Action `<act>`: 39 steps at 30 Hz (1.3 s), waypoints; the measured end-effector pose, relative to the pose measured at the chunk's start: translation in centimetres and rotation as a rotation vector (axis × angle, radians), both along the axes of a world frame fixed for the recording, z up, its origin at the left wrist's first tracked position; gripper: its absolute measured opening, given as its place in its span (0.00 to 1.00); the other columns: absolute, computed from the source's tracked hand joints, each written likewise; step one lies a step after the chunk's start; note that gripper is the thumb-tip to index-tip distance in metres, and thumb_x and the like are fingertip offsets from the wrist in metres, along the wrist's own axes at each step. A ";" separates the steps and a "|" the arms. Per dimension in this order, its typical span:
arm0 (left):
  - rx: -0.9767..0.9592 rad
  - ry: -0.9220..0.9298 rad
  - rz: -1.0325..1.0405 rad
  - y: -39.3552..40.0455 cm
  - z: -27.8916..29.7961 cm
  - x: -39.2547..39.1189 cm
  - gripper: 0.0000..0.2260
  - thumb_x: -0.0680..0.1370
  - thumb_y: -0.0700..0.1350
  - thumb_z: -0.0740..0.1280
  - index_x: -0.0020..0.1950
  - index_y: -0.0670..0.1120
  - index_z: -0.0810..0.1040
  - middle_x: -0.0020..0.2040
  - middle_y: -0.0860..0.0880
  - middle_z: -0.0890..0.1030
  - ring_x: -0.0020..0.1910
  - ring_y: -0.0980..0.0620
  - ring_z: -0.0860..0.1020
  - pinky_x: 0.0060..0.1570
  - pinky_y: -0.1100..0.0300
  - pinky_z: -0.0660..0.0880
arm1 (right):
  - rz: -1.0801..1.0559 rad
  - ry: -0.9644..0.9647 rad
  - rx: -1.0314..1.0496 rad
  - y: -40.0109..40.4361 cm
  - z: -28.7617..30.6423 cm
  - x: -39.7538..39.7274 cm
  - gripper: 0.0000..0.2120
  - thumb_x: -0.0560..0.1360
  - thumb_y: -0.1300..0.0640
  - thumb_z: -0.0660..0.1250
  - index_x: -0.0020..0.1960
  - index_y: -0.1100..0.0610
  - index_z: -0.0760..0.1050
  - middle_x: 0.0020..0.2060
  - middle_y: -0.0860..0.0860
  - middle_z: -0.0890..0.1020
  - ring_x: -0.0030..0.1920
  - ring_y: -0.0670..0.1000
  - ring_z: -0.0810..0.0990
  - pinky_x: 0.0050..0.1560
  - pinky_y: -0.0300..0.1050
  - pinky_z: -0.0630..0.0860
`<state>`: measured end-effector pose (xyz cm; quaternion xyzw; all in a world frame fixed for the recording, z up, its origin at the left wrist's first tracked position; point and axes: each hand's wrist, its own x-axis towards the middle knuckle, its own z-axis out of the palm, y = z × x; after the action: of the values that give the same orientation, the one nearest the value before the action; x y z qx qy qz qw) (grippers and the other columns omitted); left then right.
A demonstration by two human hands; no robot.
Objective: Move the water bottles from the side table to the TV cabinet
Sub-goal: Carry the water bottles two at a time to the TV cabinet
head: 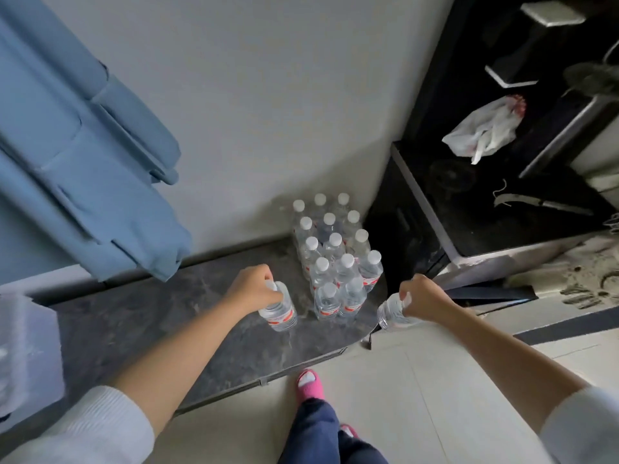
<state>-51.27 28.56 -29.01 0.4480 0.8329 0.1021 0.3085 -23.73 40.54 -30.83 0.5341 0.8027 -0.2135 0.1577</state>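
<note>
Head view is showing me gripping two water bottles by their necks: my left hand (253, 287) is curling round the cap of one bottle (279, 311) standing on the dark marble top (174, 316), while my right hand (423, 298) is holding a second bottle (390, 311) tilted out past the top's edge. Between my grips the cluster of bottles (335, 256) is standing upright. Beyond my right hand, the black cabinet (469, 209) is carrying a white plastic bag (482, 130).
</note>
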 end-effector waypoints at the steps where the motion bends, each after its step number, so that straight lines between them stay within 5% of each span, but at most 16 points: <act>1: -0.016 -0.001 -0.003 0.4 -0.5 -0.2 0.13 0.70 0.41 0.67 0.31 0.50 0.64 0.34 0.54 0.68 0.40 0.50 0.70 0.31 0.64 0.63 | 0.005 -0.006 0.000 0.6 -0.7 -0.1 0.13 0.70 0.64 0.64 0.53 0.60 0.78 0.47 0.55 0.70 0.38 0.52 0.71 0.34 0.38 0.66; 8: -0.085 0.029 -0.085 2.7 -3.7 -2.1 0.17 0.72 0.40 0.64 0.31 0.51 0.58 0.35 0.55 0.62 0.42 0.50 0.68 0.36 0.61 0.61 | 0.081 -0.096 -0.098 4.3 -5.5 -2.6 0.10 0.72 0.63 0.63 0.50 0.53 0.75 0.48 0.54 0.68 0.39 0.51 0.69 0.38 0.37 0.67; 10: -0.087 0.031 -0.091 3.0 -4.2 -3.0 0.18 0.72 0.40 0.65 0.31 0.52 0.57 0.35 0.56 0.61 0.43 0.51 0.67 0.31 0.63 0.59 | 0.085 -0.108 -0.114 4.9 -6.5 -3.4 0.09 0.72 0.63 0.63 0.45 0.51 0.68 0.45 0.51 0.64 0.34 0.47 0.67 0.32 0.36 0.63; 13: -0.103 0.021 -0.087 3.2 -5.0 -4.4 0.18 0.72 0.40 0.66 0.32 0.52 0.58 0.36 0.57 0.62 0.42 0.52 0.67 0.29 0.68 0.56 | 0.078 -0.121 -0.147 5.7 -7.7 -4.2 0.10 0.71 0.63 0.63 0.45 0.51 0.66 0.42 0.49 0.63 0.40 0.51 0.69 0.39 0.39 0.65; 18: -0.118 0.036 -0.088 4.1 -5.6 -5.9 0.18 0.71 0.40 0.65 0.31 0.52 0.57 0.35 0.57 0.62 0.40 0.52 0.67 0.29 0.69 0.58 | 0.083 -0.084 -0.184 7.2 -9.1 -5.2 0.07 0.71 0.63 0.64 0.44 0.52 0.69 0.58 0.57 0.71 0.43 0.51 0.69 0.42 0.40 0.66; 23: -0.141 0.004 -0.061 4.5 -6.4 -6.8 0.18 0.71 0.39 0.65 0.32 0.52 0.57 0.36 0.57 0.62 0.42 0.52 0.67 0.30 0.69 0.58 | 0.052 -0.041 -0.204 8.1 -9.6 -5.7 0.09 0.71 0.63 0.65 0.41 0.53 0.66 0.60 0.57 0.71 0.45 0.51 0.69 0.44 0.38 0.66; 29: -0.171 -0.015 0.010 5.2 -7.4 -7.2 0.18 0.71 0.39 0.66 0.32 0.52 0.58 0.38 0.56 0.64 0.41 0.53 0.68 0.31 0.68 0.59 | 0.002 -0.014 -0.241 8.1 -10.5 -5.6 0.07 0.71 0.64 0.65 0.44 0.54 0.69 0.54 0.55 0.68 0.46 0.52 0.71 0.52 0.43 0.74; 34: -0.210 0.004 0.041 6.4 -7.9 -6.7 0.18 0.72 0.39 0.66 0.32 0.52 0.58 0.46 0.49 0.68 0.42 0.52 0.68 0.30 0.69 0.58 | -0.014 -0.035 -0.256 8.0 -10.8 -5.2 0.13 0.74 0.63 0.64 0.59 0.61 0.74 0.54 0.53 0.66 0.52 0.54 0.74 0.55 0.41 0.72; 39: -0.244 0.012 0.152 7.8 -8.5 -6.0 0.13 0.73 0.40 0.64 0.35 0.49 0.62 0.44 0.51 0.67 0.36 0.55 0.66 0.29 0.68 0.59 | 0.086 -0.132 -0.245 7.9 -9.1 -6.2 0.21 0.76 0.54 0.62 0.67 0.57 0.65 0.66 0.56 0.66 0.64 0.56 0.71 0.59 0.46 0.74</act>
<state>-57.25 36.40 -37.51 0.3433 0.8725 0.0204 0.3471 -29.90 48.47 -39.91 0.4890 0.7805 -0.2674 0.2832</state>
